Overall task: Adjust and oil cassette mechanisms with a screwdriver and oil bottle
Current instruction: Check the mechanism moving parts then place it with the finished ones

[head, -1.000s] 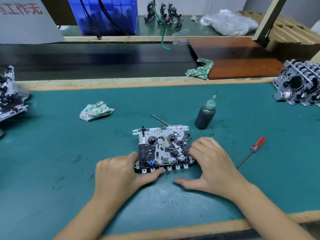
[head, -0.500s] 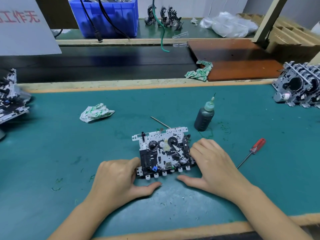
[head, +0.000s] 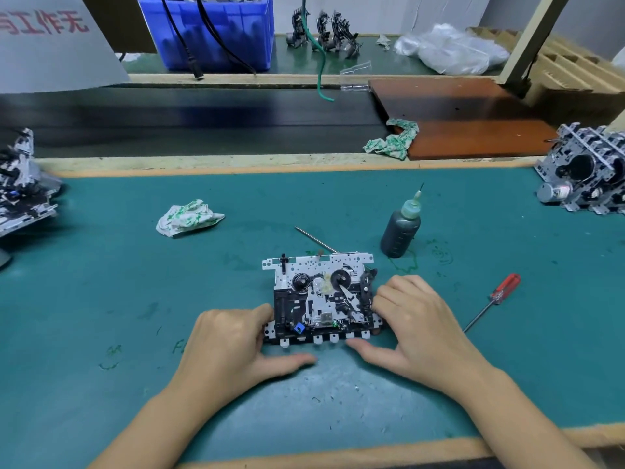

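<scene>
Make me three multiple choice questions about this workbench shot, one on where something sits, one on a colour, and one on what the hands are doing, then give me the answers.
1. Where does the oil bottle stand relative to the cassette mechanism?
A. Beyond it and to the right
B. Near the left table edge
C. On top of it

2. What colour is the screwdriver handle?
A. Blue
B. Yellow
C. Red

3. What are the left hand and right hand doing?
A. Each holds a tool
B. Both rest at the sides of the mechanism, no tool held
C. Both are off the mat

Answers: 1 A, the bottle stands upright on the mat past the mechanism's far right corner. 2 C, the handle is translucent red. 3 B, the fingers touch the mechanism's left and right edges, while screwdriver and bottle sit apart, untouched.
</scene>
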